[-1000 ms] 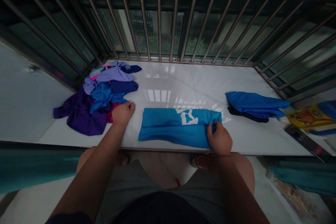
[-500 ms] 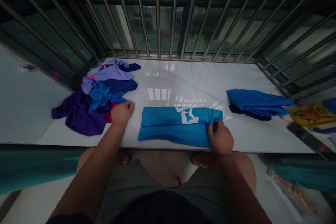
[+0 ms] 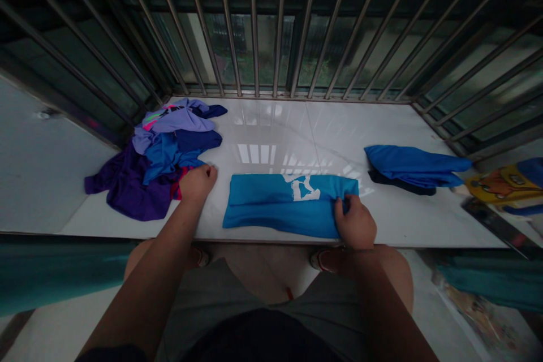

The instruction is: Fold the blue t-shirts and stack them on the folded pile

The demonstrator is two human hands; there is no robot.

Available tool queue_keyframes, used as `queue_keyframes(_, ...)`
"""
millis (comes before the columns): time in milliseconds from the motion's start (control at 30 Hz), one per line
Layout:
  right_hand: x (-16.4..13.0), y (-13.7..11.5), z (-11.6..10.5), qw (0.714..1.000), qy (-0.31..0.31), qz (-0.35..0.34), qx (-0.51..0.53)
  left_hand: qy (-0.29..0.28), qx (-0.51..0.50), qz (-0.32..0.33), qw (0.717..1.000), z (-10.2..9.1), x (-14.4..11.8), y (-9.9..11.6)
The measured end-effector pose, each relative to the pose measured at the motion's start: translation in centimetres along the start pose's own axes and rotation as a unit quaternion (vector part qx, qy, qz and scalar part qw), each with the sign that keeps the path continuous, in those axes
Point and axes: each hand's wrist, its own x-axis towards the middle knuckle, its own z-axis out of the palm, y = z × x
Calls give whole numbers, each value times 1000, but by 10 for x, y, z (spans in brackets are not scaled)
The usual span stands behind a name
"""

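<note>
A folded turquoise-blue shirt (image 3: 271, 203) with a white print lies lengthwise near the front edge of the white tiled ledge (image 3: 271, 153). At its right end my right hand (image 3: 357, 223) is closed, thumb and fingers pinching the cloth. My left hand (image 3: 198, 182) rests as a loose fist on the ledge, apart from the shirt's left end, and no cloth shows in it. Just beside that fist is a crumpled pile of clothes (image 3: 139, 181) in purple, blue, lilac and red.
Folded blue clothing (image 3: 416, 164) lies on a dark piece (image 3: 403, 184) at the right. Beyond it are a yellow-and-blue printed item (image 3: 504, 184) and a dark flat box (image 3: 496, 226). Metal window bars (image 3: 278, 39) close off the back, and a pale panel (image 3: 38, 153) stands left.
Both hands and the blue shirt keep their places. Only the camera view has shifted very slightly.
</note>
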Motion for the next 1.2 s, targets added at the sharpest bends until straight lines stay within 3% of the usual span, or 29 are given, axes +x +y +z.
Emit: queue_keyframes(1200, 0, 1, -1, 1000, -2, -8, 2, 15, -9, 6, 1000, 5, 1, -3)
